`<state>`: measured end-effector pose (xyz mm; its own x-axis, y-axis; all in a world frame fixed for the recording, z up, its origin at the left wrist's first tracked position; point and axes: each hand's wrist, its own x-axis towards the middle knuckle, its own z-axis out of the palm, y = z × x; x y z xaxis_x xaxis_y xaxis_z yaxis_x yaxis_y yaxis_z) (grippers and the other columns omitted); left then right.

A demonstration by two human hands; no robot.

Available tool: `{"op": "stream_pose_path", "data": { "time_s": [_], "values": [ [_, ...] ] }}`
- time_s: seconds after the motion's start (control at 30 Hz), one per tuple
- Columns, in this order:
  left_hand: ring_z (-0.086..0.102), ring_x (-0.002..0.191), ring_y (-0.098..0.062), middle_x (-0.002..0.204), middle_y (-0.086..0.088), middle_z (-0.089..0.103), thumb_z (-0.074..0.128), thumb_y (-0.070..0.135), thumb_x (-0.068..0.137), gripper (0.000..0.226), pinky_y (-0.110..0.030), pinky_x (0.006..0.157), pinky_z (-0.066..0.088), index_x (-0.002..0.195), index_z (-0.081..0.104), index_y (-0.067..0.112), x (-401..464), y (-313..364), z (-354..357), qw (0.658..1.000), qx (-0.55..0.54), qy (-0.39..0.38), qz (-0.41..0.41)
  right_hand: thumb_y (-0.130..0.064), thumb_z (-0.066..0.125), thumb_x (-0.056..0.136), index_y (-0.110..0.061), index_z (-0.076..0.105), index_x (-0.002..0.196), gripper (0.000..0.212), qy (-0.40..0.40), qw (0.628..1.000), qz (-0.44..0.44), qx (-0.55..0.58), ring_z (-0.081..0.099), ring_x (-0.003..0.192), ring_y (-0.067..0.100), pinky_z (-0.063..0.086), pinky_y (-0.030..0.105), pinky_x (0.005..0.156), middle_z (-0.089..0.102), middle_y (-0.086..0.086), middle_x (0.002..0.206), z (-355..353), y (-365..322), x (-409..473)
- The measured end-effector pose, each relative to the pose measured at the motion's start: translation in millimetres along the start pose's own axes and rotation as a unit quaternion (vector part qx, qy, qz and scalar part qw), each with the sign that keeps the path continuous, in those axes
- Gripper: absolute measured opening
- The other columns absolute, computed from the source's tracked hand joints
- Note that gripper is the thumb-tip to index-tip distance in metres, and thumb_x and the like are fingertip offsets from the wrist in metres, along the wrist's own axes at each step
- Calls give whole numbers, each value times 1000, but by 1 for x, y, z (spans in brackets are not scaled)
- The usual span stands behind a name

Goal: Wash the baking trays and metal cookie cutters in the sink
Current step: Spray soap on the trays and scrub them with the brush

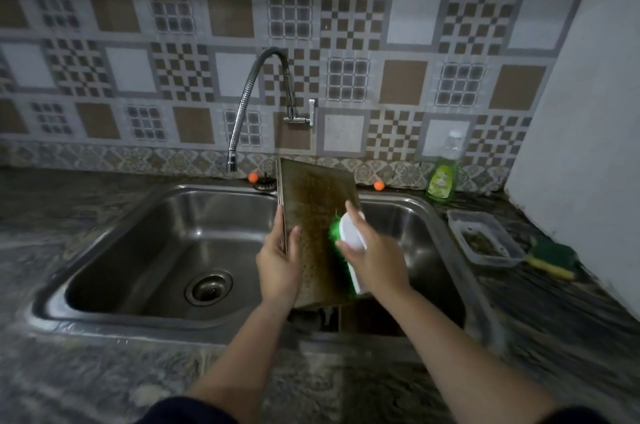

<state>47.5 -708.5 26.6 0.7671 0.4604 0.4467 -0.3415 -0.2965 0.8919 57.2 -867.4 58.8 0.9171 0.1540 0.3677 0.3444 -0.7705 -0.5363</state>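
Over sink: left hand grips tray left edge; right hand grips brush.

The sink sits in the bench; the tap is behind it, the bottle, tub and sponge to its right.

Two bare forearms reach in from the bottom edge, the left hand and right hand without gloves. Dark navy cloth sleeves end near the elbows.
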Motion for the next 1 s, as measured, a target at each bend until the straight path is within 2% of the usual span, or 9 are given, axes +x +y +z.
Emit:
{"op": "stream_pose_path", "data": {
  "time_s": [0.07, 0.2, 0.33, 0.43, 0.53, 0.6, 0.7, 0.87, 1.0],
  "values": [
    [61, 109, 1, 126, 9, 62, 56, 29, 94, 51, -16, 92, 48, 140, 39, 44, -14, 9, -1, 999, 34, 17, 0, -38, 61, 91, -48, 20, 146, 70, 28, 999, 23, 5, 63, 84, 14, 41, 16, 64, 69, 6, 109, -13, -3, 8],
    [64, 61, -18, 72, 0, 67, 55, 38, 93, 56, -29, 53, 48, 141, 30, 51, -29, 39, -10, 971, 213, 13, 105, -67, 45, 87, -47, 19, 147, 68, 19, 995, 67, 77, 59, 113, 30, 52, 34, 84, 55, 4, 136, -42, -35, 27],
    [58, 43, -17, 75, 5, 70, 60, 32, 91, 55, -21, 34, 37, 143, 42, 28, -31, 61, -21, 890, 365, 29, 272, -94, 30, 65, -44, 7, 149, 101, 8, 987, 104, 121, 52, 123, 30, 55, 43, 86, 45, 0, 146, -53, -78, 41],
    [55, 44, -12, 75, 9, 66, 45, 38, 95, 53, -24, 30, 37, 146, 34, 31, -31, 58, -40, 862, 406, 1, 302, -83, 37, 70, -41, 6, 150, 95, 28, 975, 136, 172, 61, 103, 27, 58, 36, 69, 56, 1, 130, -47, -92, 50],
    [62, 55, -13, 83, 11, 67, 40, 47, 95, 50, -25, 37, 38, 144, 36, 35, -28, 54, -59, 853, 447, -17, 269, -51, 41, 88, -34, 12, 152, 72, 41, 956, 158, 242, 58, 85, 23, 49, 33, 66, 62, 6, 117, -30, -102, 54],
    [67, 87, -15, 111, 10, 64, 33, 54, 97, 48, -28, 60, 49, 142, 39, 40, -20, 54, -69, 905, 387, -52, 171, -39, 39, 93, -28, 27, 150, 59, 51, 947, 166, 268, 60, 89, 24, 47, 32, 71, 61, 7, 119, -21, -109, 55],
    [45, 129, -17, 139, 0, 49, 25, 60, 94, 57, -28, 102, 35, 140, 44, 34, 6, 32, -94, 974, 185, -134, -16, -32, 36, 96, -13, 53, 125, 39, 57, 941, 157, 295, 55, 73, 19, 37, 28, 57, 59, 7, 92, -9, -117, 60],
    [11, 147, -26, 160, -2, 11, 26, 64, 93, 60, -52, 117, 15, 148, 8, 47, 56, -22, -152, 919, 337, -177, -98, -34, 37, 98, -19, 43, 75, 29, 18, 918, 177, 355, 46, 62, 18, 38, 35, 64, 44, 1, 66, 25, -129, 75],
    [33, 139, -29, 154, -6, 30, 28, 62, 94, 58, -46, 111, 30, 146, 3, 52, 90, -53, -184, 918, 303, -219, -133, -41, 37, 96, -17, 50, 82, 31, -28, 899, 218, 378, 54, 80, 26, 43, 37, 74, 52, 9, 80, 67, -135, 92]
  ]
}}
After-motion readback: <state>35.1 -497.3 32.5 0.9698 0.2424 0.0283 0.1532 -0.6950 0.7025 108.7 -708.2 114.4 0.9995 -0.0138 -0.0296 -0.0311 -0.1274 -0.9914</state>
